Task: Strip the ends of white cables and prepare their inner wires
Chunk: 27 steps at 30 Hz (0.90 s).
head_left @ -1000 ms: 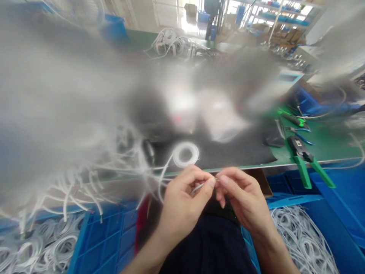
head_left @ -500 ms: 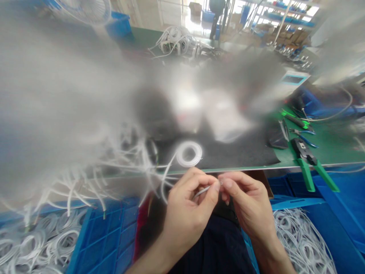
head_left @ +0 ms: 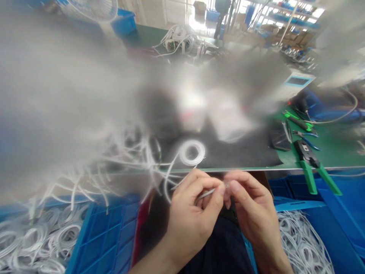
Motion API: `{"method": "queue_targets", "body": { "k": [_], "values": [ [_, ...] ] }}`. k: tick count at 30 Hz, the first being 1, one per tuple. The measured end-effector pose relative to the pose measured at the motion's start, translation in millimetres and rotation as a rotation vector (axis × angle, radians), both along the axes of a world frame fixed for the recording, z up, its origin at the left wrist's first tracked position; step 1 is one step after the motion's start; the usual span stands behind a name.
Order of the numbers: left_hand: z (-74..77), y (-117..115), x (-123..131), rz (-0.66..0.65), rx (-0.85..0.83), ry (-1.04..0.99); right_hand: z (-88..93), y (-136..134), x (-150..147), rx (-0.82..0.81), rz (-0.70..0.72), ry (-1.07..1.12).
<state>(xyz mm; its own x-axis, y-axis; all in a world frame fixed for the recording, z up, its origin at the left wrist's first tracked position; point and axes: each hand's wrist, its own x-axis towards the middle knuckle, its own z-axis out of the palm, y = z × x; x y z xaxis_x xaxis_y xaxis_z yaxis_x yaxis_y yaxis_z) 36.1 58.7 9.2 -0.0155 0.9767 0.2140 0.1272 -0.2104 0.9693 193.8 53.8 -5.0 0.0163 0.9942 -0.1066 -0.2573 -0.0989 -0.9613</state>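
— While both hands meet just below the bench edge, what's pinched?
— Left hand [head_left: 189,213] grips the thin white cable end [head_left: 205,193] between thumb and forefinger; right hand [head_left: 251,207] pinches a small clear plastic connector [head_left: 226,186] at its tip.
— Around them?
— White coiled cable [head_left: 191,152] on the black mat [head_left: 242,152], green-handled crimping pliers [head_left: 312,167] off right.

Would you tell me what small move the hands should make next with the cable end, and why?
Probably ease the white cable end, pinched by the left hand, further into the small clear piece at the right hand fingertips. The two meet tip to tip, though blur hides whether it is seated.
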Motion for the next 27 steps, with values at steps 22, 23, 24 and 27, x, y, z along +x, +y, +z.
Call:
{"method": "queue_targets", "body": {
  "k": [22, 23, 24, 27],
  "values": [
    [3.0, -13, -10, 0.013, 0.125, 0.061, 9.5, -9, -7, 0.283, -0.015, -0.203],
    [2.5, -14, -11, 0.014, 0.131, 0.065, 9.1, -9, -7, 0.284, -0.012, -0.198],
    [2.0, -14, -11, 0.017, 0.138, 0.069, 8.6, -10, -8, 0.283, -0.007, -0.191],
    [1.1, -16, -11, 0.030, 0.151, 0.079, 7.3, -11, -8, 0.286, 0.000, -0.188]
  ]
}}
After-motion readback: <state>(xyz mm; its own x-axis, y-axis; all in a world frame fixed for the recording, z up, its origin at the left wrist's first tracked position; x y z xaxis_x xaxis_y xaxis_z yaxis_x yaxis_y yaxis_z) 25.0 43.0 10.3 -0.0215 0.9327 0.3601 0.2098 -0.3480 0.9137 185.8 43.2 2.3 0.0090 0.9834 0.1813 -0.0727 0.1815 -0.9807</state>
